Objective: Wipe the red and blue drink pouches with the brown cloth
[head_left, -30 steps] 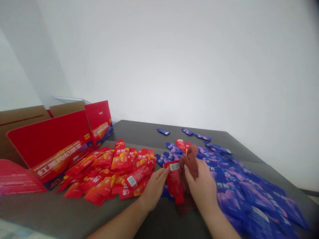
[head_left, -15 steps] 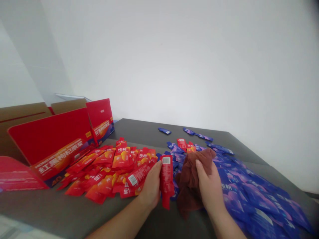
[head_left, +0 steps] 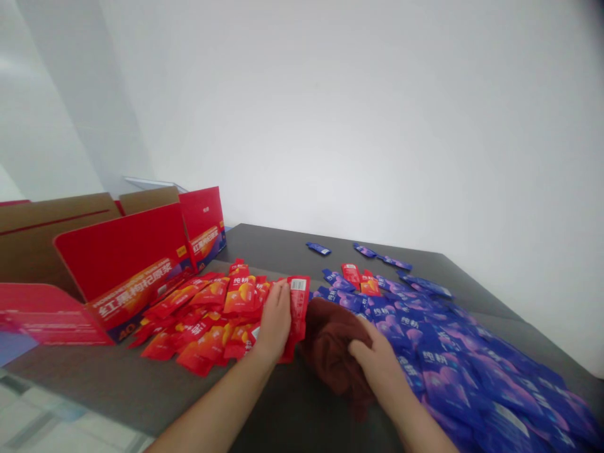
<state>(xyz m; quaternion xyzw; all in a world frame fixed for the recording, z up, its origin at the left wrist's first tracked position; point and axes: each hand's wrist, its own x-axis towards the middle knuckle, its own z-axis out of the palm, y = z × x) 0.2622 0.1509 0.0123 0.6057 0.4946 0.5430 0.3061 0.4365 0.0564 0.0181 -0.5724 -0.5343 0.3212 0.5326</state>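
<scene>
My left hand [head_left: 276,321] is closed round a red sachet [head_left: 299,301], barcode side up, just above the right side of a pile of red and orange sachets [head_left: 207,343]. Bunched in my right hand [head_left: 375,358] is a brown cloth [head_left: 330,349], its left edge close against the held sachet. Whether the cloth touches the sachet I cannot tell. To the right of the cloth spreads a big pile of blue-purple sachets [head_left: 443,365]. Two red sachets [head_left: 351,274] lie at the far edge of the blue pile.
Open red cartons [head_left: 141,264] with brown insides stand at the left of the dark grey table [head_left: 278,242]. A few blue sachets [head_left: 319,248] lie separately near the back. A white wall [head_left: 330,126] rises behind the table.
My left hand has moved left with the red sachet, over the red pile. My right hand has brought the cloth left and lower, beside the sachet. The view has shifted slightly left.
</scene>
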